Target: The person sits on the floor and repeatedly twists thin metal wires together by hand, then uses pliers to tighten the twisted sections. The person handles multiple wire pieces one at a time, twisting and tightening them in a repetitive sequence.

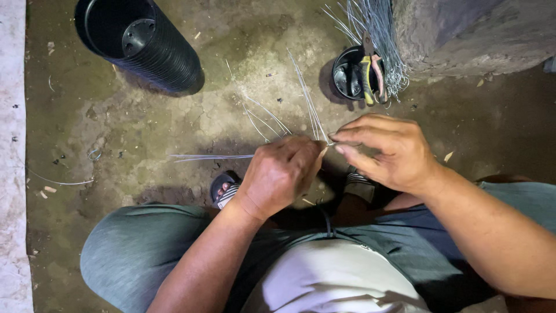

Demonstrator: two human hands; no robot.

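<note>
My left hand [279, 174] is closed around a small bunch of thin metal wires [310, 110] that fan out up and to the left over the ground. Close beside it, my right hand [389, 150] pinches the wire ends between thumb and fingers, just right of the left hand's knuckles. Both hands are held above my knees while I squat. What lies under the left hand is hidden.
A stack of black plastic pots [145, 43] lies on its side at the top left. A small black pot [350, 72] holds pliers [370, 69] with yellow and red handles beside a bundle of wire [379, 35]. A stone block [469, 35] sits at the top right on cracked concrete.
</note>
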